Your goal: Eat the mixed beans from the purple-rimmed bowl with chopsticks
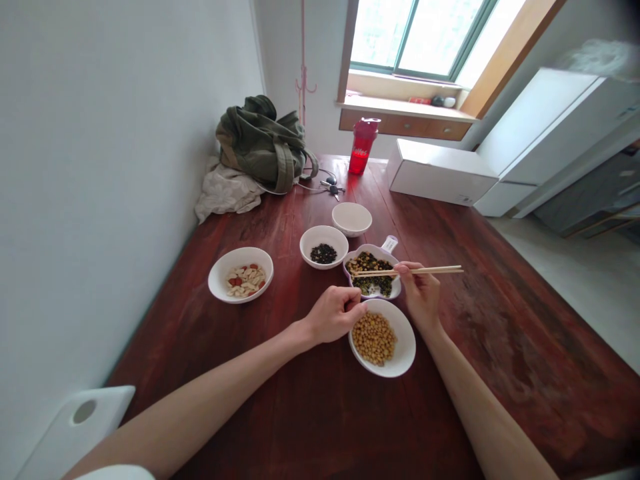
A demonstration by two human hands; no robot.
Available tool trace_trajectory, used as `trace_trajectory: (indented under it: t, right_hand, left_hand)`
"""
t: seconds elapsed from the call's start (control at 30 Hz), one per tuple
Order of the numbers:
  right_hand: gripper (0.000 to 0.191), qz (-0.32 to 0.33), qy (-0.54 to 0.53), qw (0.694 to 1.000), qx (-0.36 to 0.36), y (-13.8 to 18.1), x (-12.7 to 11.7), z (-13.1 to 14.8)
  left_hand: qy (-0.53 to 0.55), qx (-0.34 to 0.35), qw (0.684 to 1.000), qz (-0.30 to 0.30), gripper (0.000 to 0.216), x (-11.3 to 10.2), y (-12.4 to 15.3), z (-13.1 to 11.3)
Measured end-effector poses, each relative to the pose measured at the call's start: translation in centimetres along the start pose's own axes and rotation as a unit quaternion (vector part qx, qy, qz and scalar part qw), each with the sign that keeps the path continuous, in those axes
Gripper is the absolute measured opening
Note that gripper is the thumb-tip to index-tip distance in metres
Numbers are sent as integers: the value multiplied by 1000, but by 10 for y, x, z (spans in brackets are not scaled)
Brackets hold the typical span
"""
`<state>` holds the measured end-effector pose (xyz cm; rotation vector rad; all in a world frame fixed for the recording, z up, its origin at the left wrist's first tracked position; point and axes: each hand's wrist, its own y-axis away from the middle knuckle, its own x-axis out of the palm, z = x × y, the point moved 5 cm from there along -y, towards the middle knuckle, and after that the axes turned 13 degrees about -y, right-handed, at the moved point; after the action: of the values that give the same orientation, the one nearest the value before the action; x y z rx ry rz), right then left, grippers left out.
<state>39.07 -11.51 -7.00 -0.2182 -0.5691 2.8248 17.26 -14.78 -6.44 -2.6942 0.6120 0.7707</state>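
No text can be read with certainty in this view; no numbers or brand names resolved.

Red plastic bottle (362,148): white lettering across upper body, blurred, letters not resolved.
White cardboard box (440,175): small printed label (465,199) near lower right corner of front face, too small to read.
Red packet (419,101) on windowsill: surface markings too small to read.
White appliance (545,127): small dark mark near top right corner, illegible.
Purple-rimmed dish (371,273): pale handle, any marking unresolved.
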Motion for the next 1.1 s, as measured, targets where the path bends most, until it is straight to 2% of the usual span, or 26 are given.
trace_trajectory:
  t: [0.13,0.27,0.37,0.47,0.6,0.83,0.93,1.0,1.1]
  right_hand:
    - [29,-33,-49,998,14,-4,-5,-8]
    - [19,-46,-211,976,27,-10,-11,-9]
    - [19,38,-318,946,51,-13,-11,-2]
    - [20,120,-320,937,64,-12,-10,8]
    - [23,142,-286,945,62,-11,-11,13]
    - [22,114,-295,947,59,-15,-14,14]
    - [17,37,-293,954,47,-16,-19,6]
    - [14,-22,-281,959,42,-15,-21,-1]
    - [16,-36,-259,964,45,-12,-15,-7]
  left_hand:
    - [-1,-1,1000,1,37,-1,0,0]
    - [6,-14,1000,-2,38,-1,1,1]
    - [18,-21,1000,-4,41,-1,2,2]
    - [23,-25,999,-5,40,-1,2,3]
    - [24,-32,999,-7,41,-1,1,3]
    - [21,-35,999,-32,42,-3,2,2]
    - [21,-60,993,-103,39,-11,1,2]
    - [28,-82,986,-141,27,-15,0,3]
    - [28,-90,987,-131,14,-12,-2,3]
